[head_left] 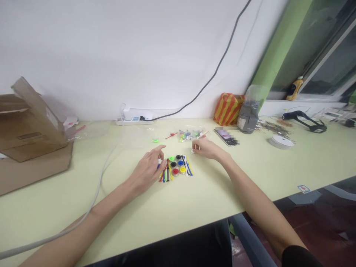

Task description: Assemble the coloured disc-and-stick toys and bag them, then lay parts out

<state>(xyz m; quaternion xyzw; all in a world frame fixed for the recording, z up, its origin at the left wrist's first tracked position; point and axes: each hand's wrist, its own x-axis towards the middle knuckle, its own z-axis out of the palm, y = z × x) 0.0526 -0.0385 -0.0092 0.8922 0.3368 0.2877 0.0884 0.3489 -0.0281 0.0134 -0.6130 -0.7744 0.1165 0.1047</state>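
My left hand (148,165) rests by the left side of a group of small plastic pieces, thumb and index finger apart. Between them a white and blue piece (159,162) shows, partly covered by the hand. Beside it are round discs on clear bases, among them a green disc (171,158), a red disc (175,171) and a yellow disc (182,169). Coloured plastic arrows (167,174) lie to the left of the discs, and more arrows (189,167) to the right. My right hand (204,147) pinches a small clear-white piece (193,151) just above or on the table.
Behind the hands lies a clear bag of coloured pieces (191,134), with a red arrow (171,135) and a green piece (155,140). A phone (226,137), white spool (280,141) and striped bag (228,109) stand right. A cardboard box (33,129) is left; a grey cable (98,185) crosses my left arm.
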